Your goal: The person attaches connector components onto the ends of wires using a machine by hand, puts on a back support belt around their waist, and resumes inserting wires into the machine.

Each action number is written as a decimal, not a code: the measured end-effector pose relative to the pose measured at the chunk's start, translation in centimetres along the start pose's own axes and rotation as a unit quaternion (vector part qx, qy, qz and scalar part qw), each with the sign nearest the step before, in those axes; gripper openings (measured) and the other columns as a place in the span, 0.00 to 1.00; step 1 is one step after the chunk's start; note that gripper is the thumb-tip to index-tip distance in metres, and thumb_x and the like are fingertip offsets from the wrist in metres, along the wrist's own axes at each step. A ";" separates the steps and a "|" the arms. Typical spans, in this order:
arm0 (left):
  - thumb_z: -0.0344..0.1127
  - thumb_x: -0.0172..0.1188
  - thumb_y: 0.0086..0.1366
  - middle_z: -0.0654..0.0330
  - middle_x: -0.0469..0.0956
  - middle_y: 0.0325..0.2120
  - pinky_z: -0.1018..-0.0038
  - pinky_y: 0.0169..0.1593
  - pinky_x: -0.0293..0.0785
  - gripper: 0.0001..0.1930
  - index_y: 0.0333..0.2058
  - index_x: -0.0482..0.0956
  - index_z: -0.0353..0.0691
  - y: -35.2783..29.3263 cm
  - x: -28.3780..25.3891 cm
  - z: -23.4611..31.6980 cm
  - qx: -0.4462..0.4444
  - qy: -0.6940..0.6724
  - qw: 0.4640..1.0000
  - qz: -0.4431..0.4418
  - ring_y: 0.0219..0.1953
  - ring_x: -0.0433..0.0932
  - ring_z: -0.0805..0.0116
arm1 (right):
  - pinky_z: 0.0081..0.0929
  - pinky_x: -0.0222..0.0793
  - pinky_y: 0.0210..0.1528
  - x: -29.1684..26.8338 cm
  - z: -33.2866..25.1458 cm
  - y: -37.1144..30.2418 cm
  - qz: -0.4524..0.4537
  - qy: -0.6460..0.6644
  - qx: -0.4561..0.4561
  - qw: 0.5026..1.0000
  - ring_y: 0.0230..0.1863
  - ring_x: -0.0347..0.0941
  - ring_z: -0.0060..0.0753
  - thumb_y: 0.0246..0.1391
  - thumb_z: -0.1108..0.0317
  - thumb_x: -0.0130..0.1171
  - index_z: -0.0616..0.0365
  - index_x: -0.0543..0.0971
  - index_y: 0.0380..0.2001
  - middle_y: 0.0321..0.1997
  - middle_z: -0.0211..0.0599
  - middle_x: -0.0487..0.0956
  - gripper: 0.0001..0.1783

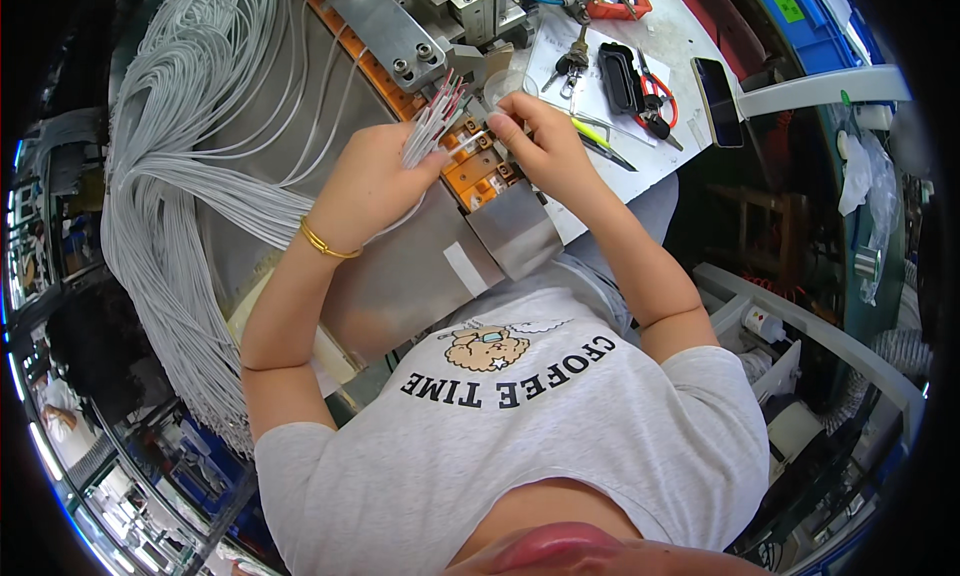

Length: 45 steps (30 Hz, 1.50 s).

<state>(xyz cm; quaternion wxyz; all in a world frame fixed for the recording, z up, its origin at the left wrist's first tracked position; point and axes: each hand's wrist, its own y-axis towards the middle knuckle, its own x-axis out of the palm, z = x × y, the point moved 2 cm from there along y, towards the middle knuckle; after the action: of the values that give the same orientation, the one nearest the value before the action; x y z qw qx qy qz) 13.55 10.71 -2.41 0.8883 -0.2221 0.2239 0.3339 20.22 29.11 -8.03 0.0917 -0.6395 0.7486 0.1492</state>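
My left hand [385, 171] is closed around a bunch of grey cables [428, 128], their stripped ends showing thin red and white leads that point up and away from me. Close beside it, my right hand [548, 146] has thumb and forefinger pinched together. A thin white cable end [468, 144] runs between the two hands, reaching the right fingertips. Directly under the hands lies an orange fixture block [476, 176] with small slots and screws. Part of that block is hidden by my fingers.
A thick heap of grey cables [165, 166] covers the left of the metal worktop [400, 276]. Beyond the hands stands a metal press [400, 46]. On the white table at right lie keys [573, 61], red-handled pliers [660, 101], a yellow pen [592, 131] and a phone [718, 101].
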 end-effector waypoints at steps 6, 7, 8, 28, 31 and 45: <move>0.33 0.57 0.55 0.46 0.74 0.21 0.62 0.31 0.69 0.08 0.28 0.75 0.32 0.0 0.6 0.2 0.036 0.069 0.996 0.052 0.26 0.74 0.46 | 0.22 0.62 0.31 0.3 0.4 0.3 -0.003 -0.047 -0.018 0.999 0.27 0.64 0.22 0.58 0.61 0.53 0.62 0.72 0.32 0.24 0.33 0.71 0.13; 0.33 0.57 0.55 0.46 0.74 0.21 0.62 0.31 0.69 0.08 0.28 0.75 0.32 -0.1 0.7 0.3 0.036 0.068 0.996 0.052 0.26 0.74 0.46 | 0.23 0.62 0.31 0.3 0.5 0.4 -0.001 -0.034 -0.011 0.999 0.27 0.65 0.23 0.58 0.61 0.53 0.62 0.72 0.32 0.24 0.34 0.72 0.13; 0.33 0.57 0.55 0.46 0.74 0.21 0.62 0.31 0.69 0.08 0.28 0.75 0.32 -0.1 0.8 0.5 0.033 0.075 0.995 0.055 0.25 0.74 0.46 | 0.23 0.62 0.31 0.4 0.5 0.3 0.001 -0.021 -0.005 1.000 0.27 0.65 0.25 0.58 0.61 0.53 0.62 0.72 0.32 0.25 0.35 0.72 0.13; 0.31 0.57 0.55 0.49 0.75 0.21 0.61 0.30 0.69 0.06 0.30 0.75 0.35 -0.3 0.6 1.1 0.110 0.209 0.965 0.115 0.26 0.74 0.47 | 0.34 0.62 0.29 0.4 1.6 1.1 -0.032 -0.010 -0.042 0.999 0.27 0.68 0.44 0.57 0.64 0.49 0.63 0.69 0.22 0.22 0.46 0.69 0.14; 0.32 0.58 0.56 0.54 0.76 0.19 0.65 0.29 0.69 0.06 0.31 0.76 0.36 -0.6 -0.1 1.6 0.200 0.273 0.925 0.175 0.23 0.76 0.55 | 0.30 0.60 0.30 0.1 1.6 0.9 0.017 -0.017 -0.008 1.000 0.27 0.66 0.36 0.57 0.65 0.50 0.63 0.69 0.24 0.22 0.41 0.69 0.13; 0.37 0.62 0.59 0.69 0.73 0.18 0.82 0.26 0.63 0.09 0.29 0.78 0.36 -0.9 -1.1 2.8 -0.065 -0.123 0.989 -0.048 0.21 0.67 0.83 | 0.25 0.64 0.38 -0.5 -4.0 -0.2 -0.037 0.034 -0.133 0.990 0.33 0.70 0.32 0.49 0.70 0.59 0.63 0.74 0.30 0.29 0.37 0.73 0.08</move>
<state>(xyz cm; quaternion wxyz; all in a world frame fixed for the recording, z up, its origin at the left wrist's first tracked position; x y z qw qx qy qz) 14.14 11.09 0.67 0.9078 -0.2474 0.0792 0.3292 20.75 28.14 -4.13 -0.0145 -0.6780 0.7007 0.2217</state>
